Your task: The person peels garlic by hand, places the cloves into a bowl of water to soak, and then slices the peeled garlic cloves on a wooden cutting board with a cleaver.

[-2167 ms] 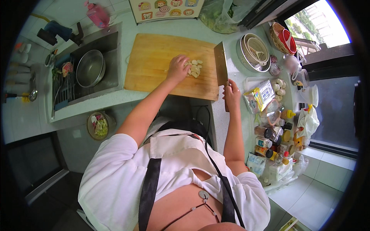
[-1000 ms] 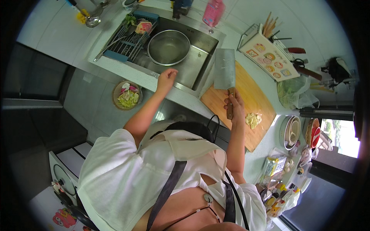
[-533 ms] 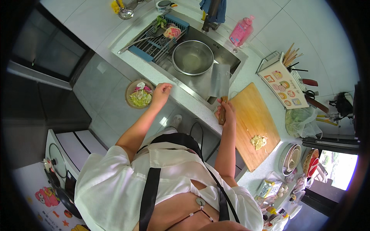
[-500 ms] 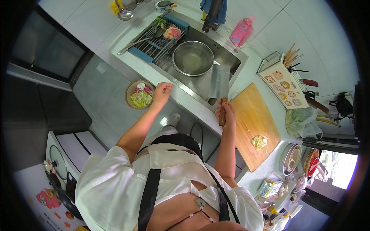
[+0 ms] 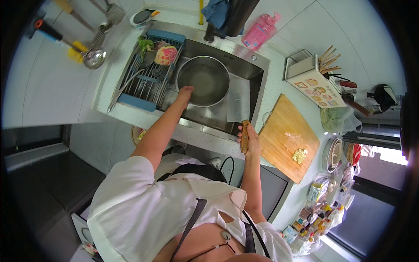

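Observation:
My right hand (image 5: 249, 142) is closed round the wooden handle of a cleaver (image 5: 238, 104). Its broad blade points away from me, over the right side of the sink. My left hand (image 5: 186, 93) is at the near left rim of a round metal pot (image 5: 203, 81), with its fingers curled over the edge. Whether they grip the rim or anything else, I cannot make out. The pot stands in the sink (image 5: 198, 121) and seems to hold cloudy liquid. To the right lies a wooden cutting board (image 5: 283, 131) with a small heap of pale chopped pieces (image 5: 299, 156).
A blue-ended drying rack (image 5: 137, 103) with a ladle and greens spans the sink's left side. Behind the sink are a dark tap (image 5: 239, 18) and a pink bottle (image 5: 262, 31). A knife and chopstick holder (image 5: 314, 89) stands right. A floor bowl (image 5: 138, 133) is mostly hidden.
My left hand has moved from in front of the counter, above the floor bowl, to the pot's rim. My right hand still holds the cleaver over the sink. The view has shifted.

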